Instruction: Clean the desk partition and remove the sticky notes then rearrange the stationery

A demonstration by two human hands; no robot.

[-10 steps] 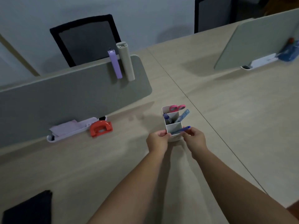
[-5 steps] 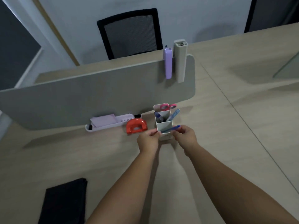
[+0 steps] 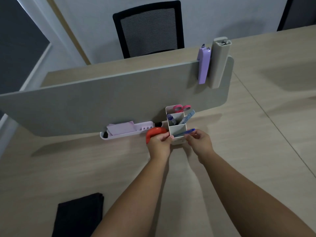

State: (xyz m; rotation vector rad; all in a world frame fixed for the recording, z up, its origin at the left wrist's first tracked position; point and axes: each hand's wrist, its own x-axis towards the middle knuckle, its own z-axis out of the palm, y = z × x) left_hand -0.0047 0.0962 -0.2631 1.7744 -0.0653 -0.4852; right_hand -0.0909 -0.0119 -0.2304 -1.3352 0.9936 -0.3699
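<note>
Tipping risk: left hand (image 3: 159, 144) pinches the white organizer (image 3: 177, 132), right hand (image 3: 199, 142) grips a blue pen (image 3: 185, 132); shoving it could topple the scissors (image 3: 181, 108).

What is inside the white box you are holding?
The white box holds pink scissors at the back, a purple-capped pen and a blue ruler in the middle, a blue pen in front. Their lower ends are hidden.
</note>
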